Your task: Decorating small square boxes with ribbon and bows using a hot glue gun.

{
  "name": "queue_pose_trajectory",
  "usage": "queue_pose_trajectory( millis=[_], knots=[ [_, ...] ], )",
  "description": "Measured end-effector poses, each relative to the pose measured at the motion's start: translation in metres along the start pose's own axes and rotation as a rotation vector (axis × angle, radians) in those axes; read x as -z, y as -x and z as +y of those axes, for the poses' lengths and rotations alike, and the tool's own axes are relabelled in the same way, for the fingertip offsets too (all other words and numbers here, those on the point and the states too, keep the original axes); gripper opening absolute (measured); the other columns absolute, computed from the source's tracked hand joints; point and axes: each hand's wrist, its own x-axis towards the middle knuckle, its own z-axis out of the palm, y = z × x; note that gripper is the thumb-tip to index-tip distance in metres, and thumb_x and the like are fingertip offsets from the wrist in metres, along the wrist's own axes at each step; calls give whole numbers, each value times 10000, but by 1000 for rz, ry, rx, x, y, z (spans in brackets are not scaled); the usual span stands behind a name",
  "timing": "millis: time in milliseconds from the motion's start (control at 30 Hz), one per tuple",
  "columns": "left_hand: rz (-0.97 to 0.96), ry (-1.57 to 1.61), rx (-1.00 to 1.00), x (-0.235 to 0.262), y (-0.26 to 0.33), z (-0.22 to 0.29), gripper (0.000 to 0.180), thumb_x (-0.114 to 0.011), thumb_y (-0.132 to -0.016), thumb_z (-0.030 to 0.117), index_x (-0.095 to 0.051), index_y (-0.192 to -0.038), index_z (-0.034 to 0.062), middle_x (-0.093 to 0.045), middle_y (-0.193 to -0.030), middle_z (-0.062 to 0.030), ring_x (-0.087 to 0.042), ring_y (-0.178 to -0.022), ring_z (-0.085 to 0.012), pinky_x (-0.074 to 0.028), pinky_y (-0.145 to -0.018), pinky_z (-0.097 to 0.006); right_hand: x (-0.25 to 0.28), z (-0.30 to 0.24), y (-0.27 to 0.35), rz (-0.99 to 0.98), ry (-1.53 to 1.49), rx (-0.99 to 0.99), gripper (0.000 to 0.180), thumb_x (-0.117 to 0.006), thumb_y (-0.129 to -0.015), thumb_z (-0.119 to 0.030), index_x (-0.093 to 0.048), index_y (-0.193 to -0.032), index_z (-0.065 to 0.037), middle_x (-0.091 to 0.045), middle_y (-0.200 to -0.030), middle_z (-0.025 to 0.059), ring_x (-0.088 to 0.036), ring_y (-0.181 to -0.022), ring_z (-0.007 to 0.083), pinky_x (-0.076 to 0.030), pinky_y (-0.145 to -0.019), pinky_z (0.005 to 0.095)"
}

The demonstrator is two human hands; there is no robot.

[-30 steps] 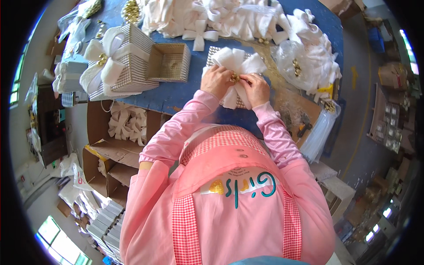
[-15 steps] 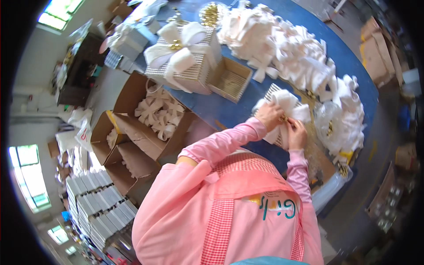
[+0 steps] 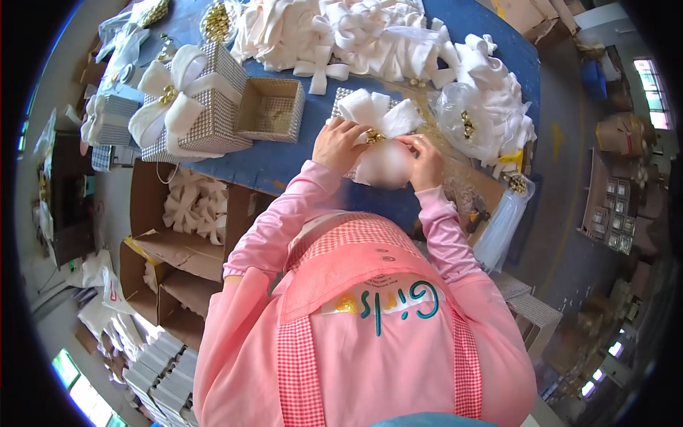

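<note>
A white fabric bow [image 3: 364, 108] with a cluster of small gold bells [image 3: 375, 135] at its centre lies on a small checked box [image 3: 343, 94]. My left hand [image 3: 340, 147] is bent over the bow's left side, fingertips beside the bells. On the other side, my right hand [image 3: 425, 161] is curled, thumb and forefinger closed at the bow's right edge. The lower part of the bow between my hands is blurred. An open checked box [image 3: 272, 108] stands left of the bow, next to a bigger checked box [image 3: 219, 117] topped with a similar bow.
White bows are heaped along the far side of the blue table [image 3: 498, 20]. A clear bag with gold bells [image 3: 462, 117] lies at the right. Gold bells fill a clear container [image 3: 216, 25] at the far left. Cardboard boxes [image 3: 178, 249] with white bows stand left of me.
My view has turned, shifting the table leftward in the picture. My hands have moved apart; the right one has left the gold bells for the bow's right edge.
</note>
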Motion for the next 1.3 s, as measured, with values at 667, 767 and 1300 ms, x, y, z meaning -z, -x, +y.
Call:
queue_pose_trajectory(
  millis=[667,767,1300],
  knots=[
    [-73,-93,13,-22,-7,6,325,-703,-687,300,-651,-987,187,-597,-971,22,-527,-959,-184,-382,-816,-349,-21,16,-4,-30,208,135,108,-658,-749,-149,-693,-848,-119,-649,-817,49,-602,-732,221,-463,-657,321],
    [45,20,13,5,-1,10,359,-693,-720,270,-631,-1049,139,-604,-1046,-45,-534,-1004,-239,-407,-849,-367,2,8,-5,141,-64,33,109,-651,-795,-116,-694,-894,-99,-639,-750,56,-549,-567,141,-430,-526,249],
    [-28,944,893,-60,98,-64,451,-499,-920,368,-505,-1265,79,-586,-1096,-1,-526,-960,-83,-417,-781,-204,-30,97,44,-79,-878,-844,599,-553,-877,-385,-367,-1327,-36,-512,-1186,82,-516,-1026,174,-407,-859,293]
  ],
)
